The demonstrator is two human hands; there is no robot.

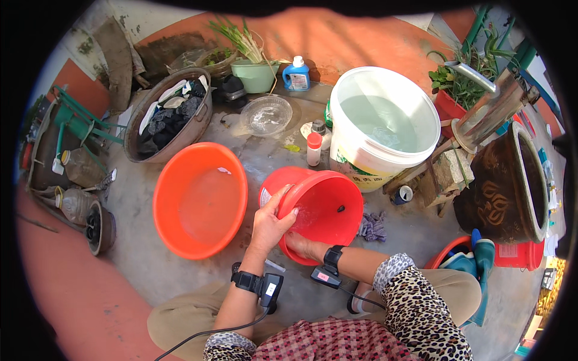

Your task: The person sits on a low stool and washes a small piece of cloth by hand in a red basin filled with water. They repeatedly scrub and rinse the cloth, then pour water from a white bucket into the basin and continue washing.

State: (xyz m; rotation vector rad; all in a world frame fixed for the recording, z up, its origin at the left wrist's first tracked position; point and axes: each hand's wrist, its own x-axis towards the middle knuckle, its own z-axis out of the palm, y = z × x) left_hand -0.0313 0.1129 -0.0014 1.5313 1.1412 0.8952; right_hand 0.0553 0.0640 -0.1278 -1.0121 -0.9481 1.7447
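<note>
A red plastic bucket (332, 221) is tipped over on the concrete in front of me, its mouth turned towards me and to the right. My left hand (270, 224) grips its left rim, thumb over the edge. Inside the bucket, near the lower left wall, is my right hand (300, 246); the wall and shadow hide most of its fingers, so I cannot tell what it holds. A small dark spot or object (341, 208) shows on the inner wall. Left of the bucket, an orange plastic basin (165, 189) holds shallow cloudy water.
A large white bucket (336, 140) of water stands behind, beside a red-capped bottle (314, 149). A metal tub (203, 119) of dark clothes is back left. A can (403, 195), a striped cloth (372, 225) and a brown glazed pot (487, 194) lie or stand rightward.
</note>
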